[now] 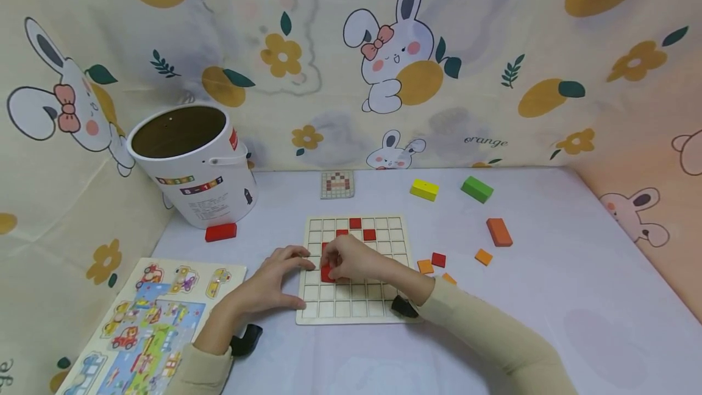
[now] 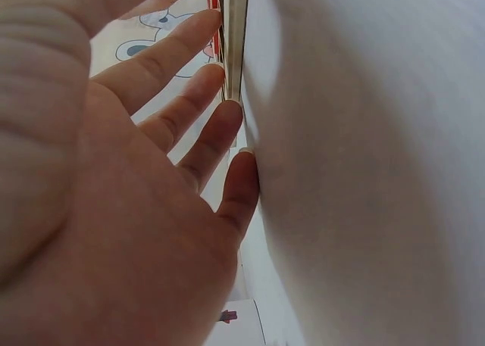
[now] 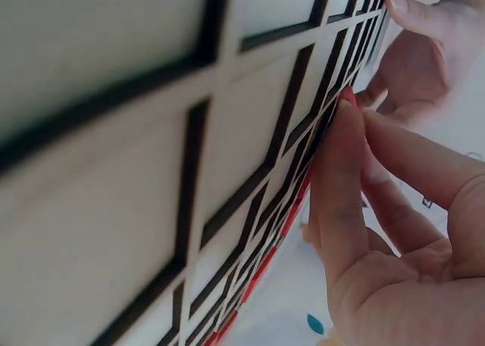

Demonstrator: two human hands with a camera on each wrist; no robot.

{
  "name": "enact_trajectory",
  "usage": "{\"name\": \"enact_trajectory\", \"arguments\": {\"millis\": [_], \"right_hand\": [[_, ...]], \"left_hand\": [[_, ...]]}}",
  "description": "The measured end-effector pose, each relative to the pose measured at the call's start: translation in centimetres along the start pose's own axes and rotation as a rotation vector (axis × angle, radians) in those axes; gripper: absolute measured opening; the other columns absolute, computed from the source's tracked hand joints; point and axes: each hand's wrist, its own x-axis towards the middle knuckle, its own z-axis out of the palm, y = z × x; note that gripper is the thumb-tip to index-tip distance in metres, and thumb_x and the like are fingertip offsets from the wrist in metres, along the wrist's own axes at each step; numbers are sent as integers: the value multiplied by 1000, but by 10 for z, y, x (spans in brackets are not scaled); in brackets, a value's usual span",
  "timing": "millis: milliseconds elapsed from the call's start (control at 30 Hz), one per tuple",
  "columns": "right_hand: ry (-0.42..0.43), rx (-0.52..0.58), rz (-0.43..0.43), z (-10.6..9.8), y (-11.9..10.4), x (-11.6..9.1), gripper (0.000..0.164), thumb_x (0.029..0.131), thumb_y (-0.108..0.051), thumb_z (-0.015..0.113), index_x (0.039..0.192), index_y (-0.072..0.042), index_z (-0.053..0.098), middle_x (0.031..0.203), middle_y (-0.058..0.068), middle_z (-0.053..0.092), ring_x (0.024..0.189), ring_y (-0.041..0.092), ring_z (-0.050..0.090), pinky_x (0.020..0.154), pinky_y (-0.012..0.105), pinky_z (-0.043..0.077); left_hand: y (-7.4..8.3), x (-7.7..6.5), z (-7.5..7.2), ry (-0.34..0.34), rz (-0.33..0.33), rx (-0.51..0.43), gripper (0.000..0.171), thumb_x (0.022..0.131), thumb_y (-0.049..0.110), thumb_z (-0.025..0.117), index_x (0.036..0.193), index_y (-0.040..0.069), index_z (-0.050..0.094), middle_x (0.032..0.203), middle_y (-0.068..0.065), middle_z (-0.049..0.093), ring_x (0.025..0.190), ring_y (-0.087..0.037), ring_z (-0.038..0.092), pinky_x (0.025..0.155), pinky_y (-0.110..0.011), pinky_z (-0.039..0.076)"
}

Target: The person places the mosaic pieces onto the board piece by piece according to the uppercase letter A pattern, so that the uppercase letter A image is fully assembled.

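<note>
A wooden grid board point(image 1: 351, 309) lies on the table, with several red square tiles point(image 1: 369, 234) set in its cells. My right hand point(image 1: 355, 259) is over the board's left half, thumb and fingers pinching a red square tile point(image 3: 348, 95) right at the grid. In the head view that tile shows partly under the fingertips, in the left columns. My left hand point(image 1: 271, 282) is spread along the board's left edge, fingertips and thumb at the rim. The left wrist view shows its fingers point(image 2: 214, 145) nearly straight beside the board's side.
Loose orange tiles point(image 1: 425, 266) and a red tile point(image 1: 438, 259) lie right of the board. Yellow point(image 1: 425, 189), green point(image 1: 477, 189) and orange point(image 1: 499, 232) blocks stand farther out. A pattern card point(image 1: 337, 184), white bucket point(image 1: 219, 194), red block point(image 1: 221, 232) and picture puzzle point(image 1: 164, 285) surround the board.
</note>
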Motion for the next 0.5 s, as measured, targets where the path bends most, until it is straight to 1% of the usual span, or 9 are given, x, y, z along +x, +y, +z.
{"name": "enact_trajectory", "arguments": {"millis": [100,200,267,333,367,400,467,500], "right_hand": [[-17,-63,-15,-1,-3,-4,16,83,5,75,97,-2,73,78,1,64,72,13,55,64,23,48],[-17,-96,-20,-3,-5,-9,20,84,3,75,103,-1,73,90,3,69,76,11,59,68,23,51],[-4,-126,-33,-5,-5,-13,21,85,1,74,106,-1,72,96,4,69,77,11,59,69,23,52],[15,-181,-48,-7,-5,-20,23,87,-4,73,110,-3,72,101,5,67,79,13,60,70,25,52],[18,-233,-63,-8,-5,-25,24,89,-8,73,112,-4,72,104,5,65,82,14,60,72,27,53],[13,-309,-79,-8,-5,-30,28,90,-15,73,117,-7,71,111,5,64,90,17,60,78,30,53],[-17,-496,-115,-7,-4,-41,44,92,-32,72,131,-12,64,131,8,57,114,24,56,94,41,50],[-45,-573,-123,-7,-4,-47,55,92,-41,70,138,-15,59,142,9,50,127,28,48,103,48,44]], "left_hand": [[-1,0,0,1,-1,3,64,70,30,91,126,18,64,147,-4,44,139,-31,31,113,-63,24],[-1,0,0,3,-2,7,63,70,30,91,126,18,64,147,-4,44,140,-30,31,113,-63,24],[-1,0,0,4,-3,9,63,70,31,90,126,19,64,147,-3,44,140,-31,31,113,-64,25],[0,0,0,2,-4,6,63,70,31,90,127,19,64,147,-3,43,140,-31,31,112,-64,25],[-1,0,0,0,-3,5,64,70,31,90,127,19,64,147,-4,43,140,-31,30,113,-64,24],[-1,0,0,-1,-3,5,64,70,31,90,127,19,64,148,-4,43,140,-31,30,113,-63,24],[-1,-1,-1,-4,-1,5,64,70,31,90,127,19,63,148,-4,43,140,-31,30,113,-63,24],[-1,-1,-1,-4,0,3,64,70,30,90,127,18,63,148,-4,43,140,-31,30,113,-63,24]]}}
